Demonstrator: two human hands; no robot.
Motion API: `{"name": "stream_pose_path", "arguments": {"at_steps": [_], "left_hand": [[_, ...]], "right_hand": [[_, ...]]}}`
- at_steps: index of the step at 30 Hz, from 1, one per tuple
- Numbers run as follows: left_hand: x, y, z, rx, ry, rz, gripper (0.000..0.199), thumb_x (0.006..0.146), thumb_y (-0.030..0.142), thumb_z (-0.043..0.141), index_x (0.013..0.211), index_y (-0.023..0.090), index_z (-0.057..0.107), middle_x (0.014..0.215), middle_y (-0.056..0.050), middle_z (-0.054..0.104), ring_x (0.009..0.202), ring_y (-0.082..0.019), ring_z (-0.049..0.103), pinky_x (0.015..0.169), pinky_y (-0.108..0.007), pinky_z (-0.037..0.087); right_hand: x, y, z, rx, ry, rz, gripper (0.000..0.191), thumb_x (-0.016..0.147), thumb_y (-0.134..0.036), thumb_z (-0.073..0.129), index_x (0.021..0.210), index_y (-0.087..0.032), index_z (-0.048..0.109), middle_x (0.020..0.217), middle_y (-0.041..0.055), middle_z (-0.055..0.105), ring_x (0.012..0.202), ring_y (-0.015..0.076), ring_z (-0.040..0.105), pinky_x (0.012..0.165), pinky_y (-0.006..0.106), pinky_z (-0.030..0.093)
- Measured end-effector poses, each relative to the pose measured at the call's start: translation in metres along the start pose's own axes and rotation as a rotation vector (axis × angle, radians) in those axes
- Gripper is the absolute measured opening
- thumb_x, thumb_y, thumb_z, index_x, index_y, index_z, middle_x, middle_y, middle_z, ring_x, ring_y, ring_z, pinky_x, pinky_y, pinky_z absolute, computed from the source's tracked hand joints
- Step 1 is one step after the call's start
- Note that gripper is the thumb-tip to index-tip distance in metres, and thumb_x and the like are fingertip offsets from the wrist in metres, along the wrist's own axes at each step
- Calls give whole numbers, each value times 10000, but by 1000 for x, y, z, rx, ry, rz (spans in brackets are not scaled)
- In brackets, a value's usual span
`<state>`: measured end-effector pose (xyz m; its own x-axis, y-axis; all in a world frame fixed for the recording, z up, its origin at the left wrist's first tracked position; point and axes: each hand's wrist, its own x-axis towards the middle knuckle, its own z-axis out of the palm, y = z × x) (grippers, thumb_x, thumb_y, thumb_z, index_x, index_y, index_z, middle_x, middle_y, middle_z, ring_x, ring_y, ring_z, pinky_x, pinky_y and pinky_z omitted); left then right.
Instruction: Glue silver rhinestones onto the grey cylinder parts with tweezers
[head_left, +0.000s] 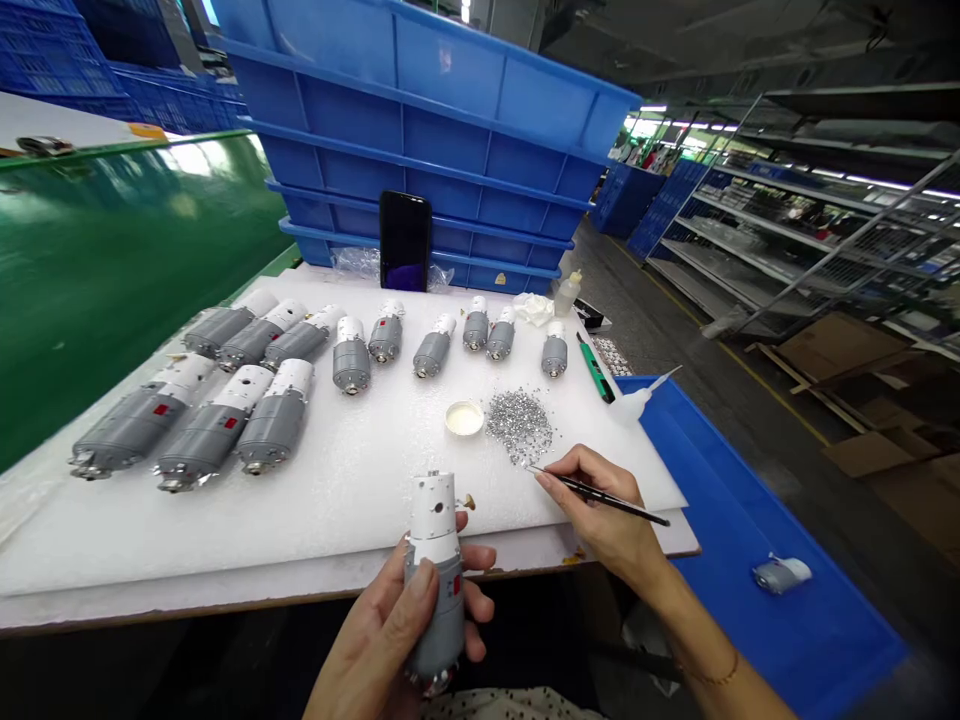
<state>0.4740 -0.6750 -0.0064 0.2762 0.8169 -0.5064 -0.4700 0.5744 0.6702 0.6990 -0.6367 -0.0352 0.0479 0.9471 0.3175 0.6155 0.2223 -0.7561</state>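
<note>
Head view: the left hand (379, 640) is curling its fingers around an upright grey-and-white motor housing (436, 610), long axis nearly vertical, while the right hand (600, 510) is pinching a slim black pick (637, 510) narrowly, its tip pointing left, just beside the silver flakes (519, 425) and nearer them than the housing is.

Your left hand (371, 640) and right hand (604, 520) are bare, fingernails (543, 480) short. Thin gold chain bracelet (711, 676) on your right wrist (679, 632). Right forearm (720, 690) uncovered. Lap garment (510, 706): white fabric, small dark dots.
</note>
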Motion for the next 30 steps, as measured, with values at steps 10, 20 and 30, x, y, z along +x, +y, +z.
{"name": "stream_pose_path", "arguments": {"at_steps": [10,20,30], "left_hand": [[9,-7,5,17,81,71,544,657,381,877,1083,171,611,741,17,684,521,-102,563,489,-225,458],[21,-4,21,204,93,230,417,789,371,781,1113,213,570,930,23,675,653,-100,603,707,-260,504],[17,3,21,47,75,188,336,813,302,769,1083,185,605,735,53,638,582,-73,548,603,-196,483]], "right_hand": [[-2,-2,4,-58,12,-197,142,919,-117,601,793,-179,581,709,-8,539,633,122,513,590,259,380],[-19,-52,1,56,-43,-377,117,902,-37,607,914,-153,607,733,16,581,655,121,561,582,240,437],[-21,-69,12,120,-75,-452,163,875,16,595,946,-129,617,738,46,650,675,136,600,603,245,483]]}}
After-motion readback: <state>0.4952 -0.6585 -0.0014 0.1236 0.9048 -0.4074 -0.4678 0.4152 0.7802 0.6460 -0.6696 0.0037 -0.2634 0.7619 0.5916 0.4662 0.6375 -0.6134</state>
